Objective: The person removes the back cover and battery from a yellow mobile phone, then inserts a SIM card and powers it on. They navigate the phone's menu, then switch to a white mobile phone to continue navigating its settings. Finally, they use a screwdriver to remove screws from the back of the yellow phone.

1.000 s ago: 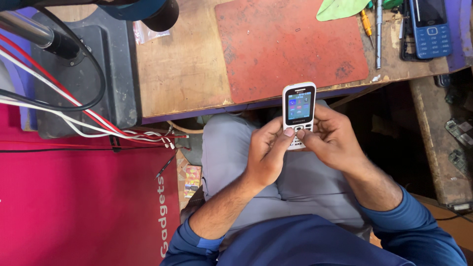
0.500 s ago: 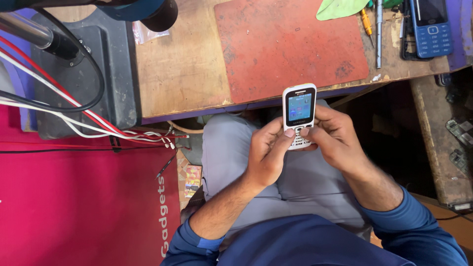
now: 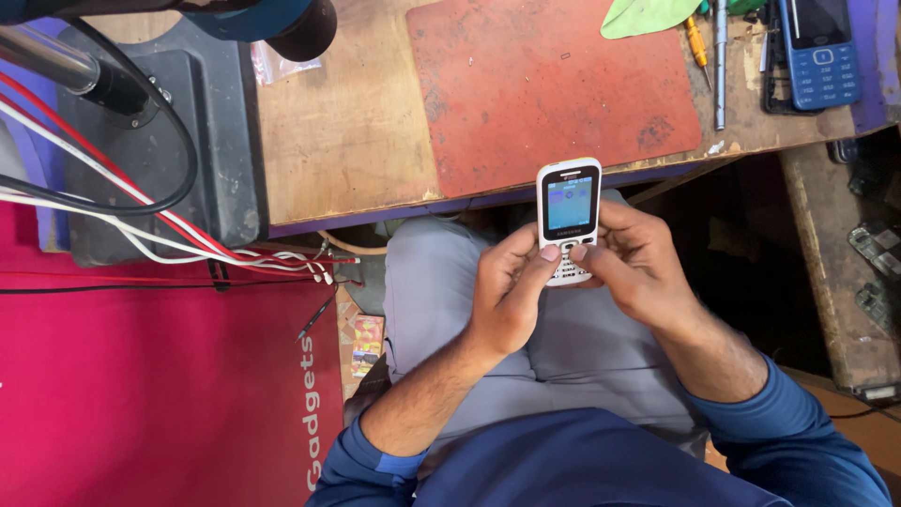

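So I've got the white keypad phone [image 3: 569, 221] cradled over my lap, just below the edge of the table [image 3: 347, 141], screen lit and facing up. Left hand [image 3: 511, 296] wraps the lower half with the thumb on the keys, right hand [image 3: 638, 268] props the other side, thumb on the top key row. Both grips closed around the phone. Tip as I see it: keep the fingers behind the body as a brace and press with thumb tips only, so it doesn't tilt or slip. Blue phone [image 3: 819, 52] sits apart on the table.
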